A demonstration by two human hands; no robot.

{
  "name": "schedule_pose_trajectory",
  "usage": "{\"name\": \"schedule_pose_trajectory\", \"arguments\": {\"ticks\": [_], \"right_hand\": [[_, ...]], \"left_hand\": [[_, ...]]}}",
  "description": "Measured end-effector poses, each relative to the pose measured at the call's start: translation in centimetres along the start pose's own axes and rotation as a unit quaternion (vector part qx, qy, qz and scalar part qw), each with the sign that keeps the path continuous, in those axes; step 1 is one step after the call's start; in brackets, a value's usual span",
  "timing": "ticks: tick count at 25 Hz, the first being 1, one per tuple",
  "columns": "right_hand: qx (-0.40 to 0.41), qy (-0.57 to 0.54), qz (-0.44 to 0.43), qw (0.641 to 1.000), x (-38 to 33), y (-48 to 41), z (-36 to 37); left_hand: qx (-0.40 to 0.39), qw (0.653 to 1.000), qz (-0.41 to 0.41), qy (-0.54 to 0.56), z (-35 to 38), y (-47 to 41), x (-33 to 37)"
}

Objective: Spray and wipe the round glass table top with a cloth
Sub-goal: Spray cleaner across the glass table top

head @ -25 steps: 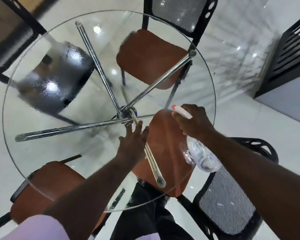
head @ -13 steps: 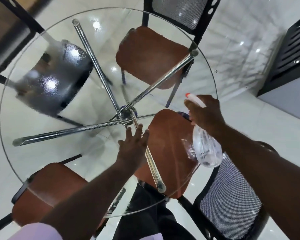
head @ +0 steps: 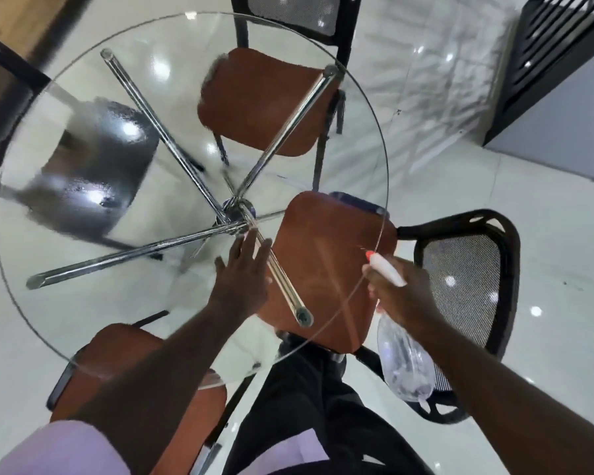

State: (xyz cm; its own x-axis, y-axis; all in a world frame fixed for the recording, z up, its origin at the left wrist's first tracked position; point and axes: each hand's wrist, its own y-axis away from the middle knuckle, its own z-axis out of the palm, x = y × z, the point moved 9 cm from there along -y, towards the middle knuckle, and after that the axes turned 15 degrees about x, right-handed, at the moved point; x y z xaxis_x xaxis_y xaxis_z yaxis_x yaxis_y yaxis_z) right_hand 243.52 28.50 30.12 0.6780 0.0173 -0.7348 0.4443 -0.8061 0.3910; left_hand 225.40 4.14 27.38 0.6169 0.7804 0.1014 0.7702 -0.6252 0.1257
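The round glass table top (head: 31,303) fills the left and middle of the head view, with chrome legs (head: 124,260) crossing beneath it. A wet, beaded patch (head: 93,173) covers its far left part. My left hand (head: 242,275) lies flat on the glass near the middle, fingers straight and spread. My right hand (head: 400,296) grips a clear spray bottle (head: 405,365) by its white head, whose red nozzle points toward the table's right edge. The bottle hangs just off that edge. No cloth is in view.
Several chairs with brown seats ring the table: one at the far side (head: 264,101), one at the right (head: 326,269) with a black mesh back (head: 467,279), one near left (head: 124,368). A dark chair (head: 0,108) stands far left. A dark slatted cabinet (head: 559,73) is at the upper right.
My right hand has drawn the spray bottle back from above the glass to just off the table's right edge. My left hand stays flat on the glass.
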Motion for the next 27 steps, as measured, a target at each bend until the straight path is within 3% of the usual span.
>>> {"name": "schedule_pose_trajectory", "arguments": {"ticks": [2, 4, 11, 18, 23, 27], "right_hand": [[-0.044, 0.036, -0.054, 0.997, 1.3, 3.7, 0.9], [-0.072, 0.040, -0.095, 0.992, 1.8, 7.4, 1.1], [-0.089, 0.048, -0.141, 0.985, 2.2, 13.1, 1.2], [0.000, 0.041, -0.244, 0.969, -2.1, 15.9, -1.2], [0.091, -0.122, -0.193, 0.969, -4.8, 16.0, -12.6], [0.158, -0.200, -0.241, 0.936, -5.7, 14.4, -27.1]], "left_hand": [[0.025, 1.000, 0.012, 0.012, 0.4, 4.1, 0.6], [-0.006, 1.000, 0.004, 0.026, 1.5, 9.2, 1.2], [-0.041, 0.999, -0.008, 0.035, 1.9, 17.2, 0.7], [-0.027, 0.993, 0.013, 0.111, -1.1, 15.5, 1.9], [0.055, 0.975, 0.112, 0.186, -10.8, 10.7, 10.7], [0.073, 0.942, 0.233, 0.229, -19.0, 5.7, 22.9]]}}
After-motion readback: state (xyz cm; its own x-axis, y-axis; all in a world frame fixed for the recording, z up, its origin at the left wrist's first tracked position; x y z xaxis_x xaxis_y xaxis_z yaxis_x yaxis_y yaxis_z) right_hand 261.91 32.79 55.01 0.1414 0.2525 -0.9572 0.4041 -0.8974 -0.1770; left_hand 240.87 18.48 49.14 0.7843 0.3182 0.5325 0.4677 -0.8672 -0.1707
